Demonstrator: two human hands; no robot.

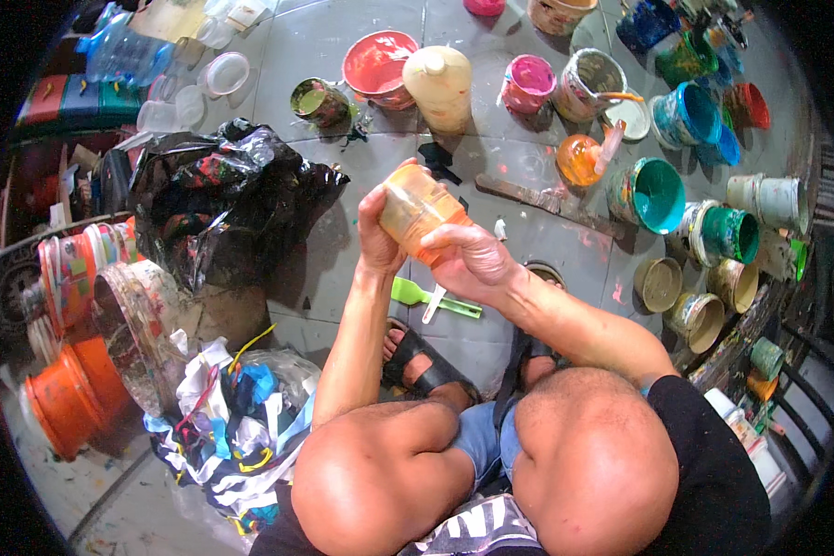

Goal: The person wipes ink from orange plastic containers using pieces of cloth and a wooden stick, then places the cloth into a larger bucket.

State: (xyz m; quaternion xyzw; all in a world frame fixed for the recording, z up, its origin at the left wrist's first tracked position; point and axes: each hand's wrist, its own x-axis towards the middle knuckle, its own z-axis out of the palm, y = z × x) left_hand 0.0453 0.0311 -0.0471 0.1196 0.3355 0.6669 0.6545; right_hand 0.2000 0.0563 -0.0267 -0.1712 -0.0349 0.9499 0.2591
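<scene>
Between my two hands is a translucent plastic container point(421, 206) with an orange tint, held tilted above the floor in front of my knees. My left hand point(378, 233) wraps its left side, the fingers reaching round the far end. My right hand point(474, 259) grips the lower right side, thumb across the wall. What is inside cannot be made out. Below on the floor lie a lime-green plastic scraper-like tool point(417, 294) and a small white stick point(433, 304). Beyond my hands stand a cream plastic jug point(438, 91) and a red-smeared bucket point(378, 61).
A black plastic bag point(222, 199) bulges at the left, above a heap of colourful scraps point(236, 417) and an orange bucket point(79, 394). A wooden strip point(547, 204) lies ahead. At the right are several paint pots, a teal one point(656, 196) among them, and an orange bottle point(579, 161).
</scene>
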